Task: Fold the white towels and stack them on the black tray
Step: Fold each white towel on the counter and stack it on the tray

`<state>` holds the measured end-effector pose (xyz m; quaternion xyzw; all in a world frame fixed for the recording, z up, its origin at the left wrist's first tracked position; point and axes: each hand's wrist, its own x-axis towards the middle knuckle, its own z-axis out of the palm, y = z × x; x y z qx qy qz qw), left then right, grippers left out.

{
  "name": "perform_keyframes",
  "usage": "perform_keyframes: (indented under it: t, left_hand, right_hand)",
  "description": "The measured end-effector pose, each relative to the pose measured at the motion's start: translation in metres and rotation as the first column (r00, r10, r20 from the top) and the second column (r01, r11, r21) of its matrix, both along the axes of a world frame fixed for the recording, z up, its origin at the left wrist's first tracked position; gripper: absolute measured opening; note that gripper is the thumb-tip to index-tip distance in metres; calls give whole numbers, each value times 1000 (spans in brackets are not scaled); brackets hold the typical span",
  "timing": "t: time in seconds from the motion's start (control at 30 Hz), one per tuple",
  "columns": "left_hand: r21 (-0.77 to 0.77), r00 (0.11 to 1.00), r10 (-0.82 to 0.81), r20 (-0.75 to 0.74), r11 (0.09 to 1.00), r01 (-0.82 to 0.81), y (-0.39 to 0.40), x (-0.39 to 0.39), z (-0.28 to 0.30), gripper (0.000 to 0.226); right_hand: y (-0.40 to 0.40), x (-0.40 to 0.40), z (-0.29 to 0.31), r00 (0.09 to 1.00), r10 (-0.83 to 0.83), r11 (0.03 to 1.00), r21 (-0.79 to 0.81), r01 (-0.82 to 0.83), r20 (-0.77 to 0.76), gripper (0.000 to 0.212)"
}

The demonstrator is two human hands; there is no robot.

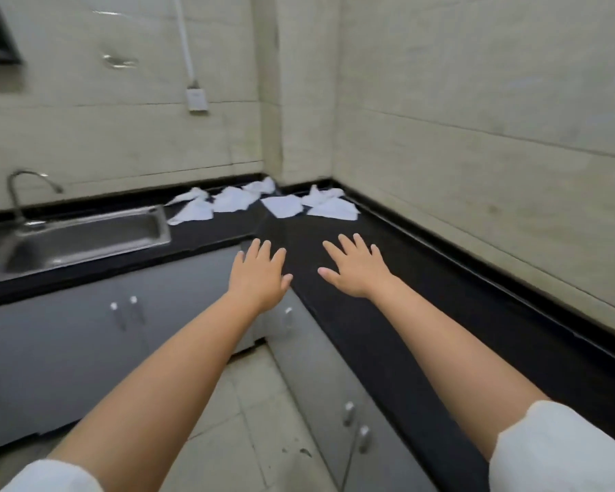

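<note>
Countertop (423, 314), black and L-shaped, carries one steel sink (86, 239) at its left end and about six crumpled white towels (284, 204) in the far corner. Left hand (260, 275) and right hand (355, 269) hover nearer, fingers spread flat, holding nothing, well short of the towels.

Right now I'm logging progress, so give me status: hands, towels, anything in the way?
Left hand open, right hand open, both empty. Towels unfolded, scattered in counter corner. Black tray not made out. Nothing between hands and towels.
</note>
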<state>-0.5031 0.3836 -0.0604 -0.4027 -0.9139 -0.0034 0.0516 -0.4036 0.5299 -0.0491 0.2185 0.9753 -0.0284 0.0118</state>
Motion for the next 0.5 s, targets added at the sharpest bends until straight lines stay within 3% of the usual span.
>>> perform_keyframes:
  t: [0.27,0.5]
  left_hand:
    - [-12,986,162,-29,987,-162,4,-188,-10,56]
    - [-30,983,185,-23,982,-185,23,-330,-16,54]
  right_hand:
    - [24,-206,-18,991,129,992,-3,-129,-30,61]
    - [61,-354,-15,982,185,983,6,-185,-26,61]
